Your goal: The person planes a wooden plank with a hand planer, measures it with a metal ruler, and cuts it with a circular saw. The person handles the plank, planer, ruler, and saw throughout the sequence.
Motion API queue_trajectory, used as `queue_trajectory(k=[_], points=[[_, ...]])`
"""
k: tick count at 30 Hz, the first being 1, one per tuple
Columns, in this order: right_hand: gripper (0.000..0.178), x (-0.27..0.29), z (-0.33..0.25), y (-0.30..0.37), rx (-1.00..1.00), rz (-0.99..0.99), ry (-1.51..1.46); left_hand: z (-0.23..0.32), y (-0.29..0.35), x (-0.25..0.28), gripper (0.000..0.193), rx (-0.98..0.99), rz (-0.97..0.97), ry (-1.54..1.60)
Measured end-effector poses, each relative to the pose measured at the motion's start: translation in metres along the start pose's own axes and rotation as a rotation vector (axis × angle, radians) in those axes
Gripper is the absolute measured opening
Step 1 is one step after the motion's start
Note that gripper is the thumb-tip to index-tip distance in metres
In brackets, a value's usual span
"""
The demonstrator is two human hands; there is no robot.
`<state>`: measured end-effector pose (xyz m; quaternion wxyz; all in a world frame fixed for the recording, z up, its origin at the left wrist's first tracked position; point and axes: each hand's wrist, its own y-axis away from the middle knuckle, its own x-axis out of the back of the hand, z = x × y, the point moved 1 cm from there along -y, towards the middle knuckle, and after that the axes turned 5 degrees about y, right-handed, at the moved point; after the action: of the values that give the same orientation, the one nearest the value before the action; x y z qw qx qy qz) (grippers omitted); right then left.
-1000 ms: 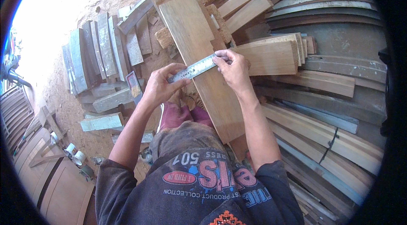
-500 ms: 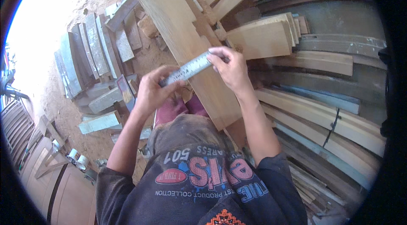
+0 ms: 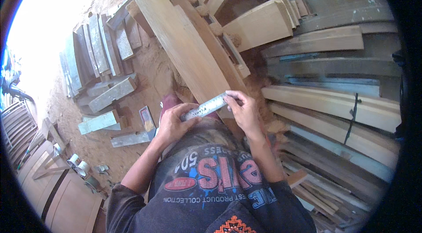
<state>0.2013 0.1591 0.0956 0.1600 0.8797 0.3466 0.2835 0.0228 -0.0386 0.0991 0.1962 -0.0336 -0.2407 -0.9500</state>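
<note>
Ruler (image 3: 206, 107), silver, flat and bearing dark print, sits just below the centre of the frame, slanting up to the right, held by both hands. The left hand (image 3: 175, 122) has its fingers curled and thumb along the ruler's left end, gripping it. The right hand (image 3: 243, 110) pinches the right end between thumb and bent fingers. Behind the ruler, a long brown board (image 3: 176, 35) runs from the upper left down to the centre; whether the two touch, I cannot tell. Dark shirt (image 3: 154, 213) fills the bottom of the frame. Wood scraps (image 3: 95, 46) lie at upper left, two white cups (image 3: 82, 168) at lower left. Stacked planks (image 3: 325, 103) line the right side, one bundle crossed by a black strap (image 3: 353, 113).
</note>
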Motion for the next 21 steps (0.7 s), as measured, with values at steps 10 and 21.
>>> queue_trajectory(k=[10,21], points=[[0.017,-0.001,0.018,-0.011,0.085,-0.027,-0.112,-0.002,0.003,-0.013,0.044,-0.004,0.089,-0.050],[0.021,-0.004,0.028,-0.017,0.018,-0.089,-0.262,-0.004,0.001,-0.013,0.046,0.009,0.083,-0.024]])
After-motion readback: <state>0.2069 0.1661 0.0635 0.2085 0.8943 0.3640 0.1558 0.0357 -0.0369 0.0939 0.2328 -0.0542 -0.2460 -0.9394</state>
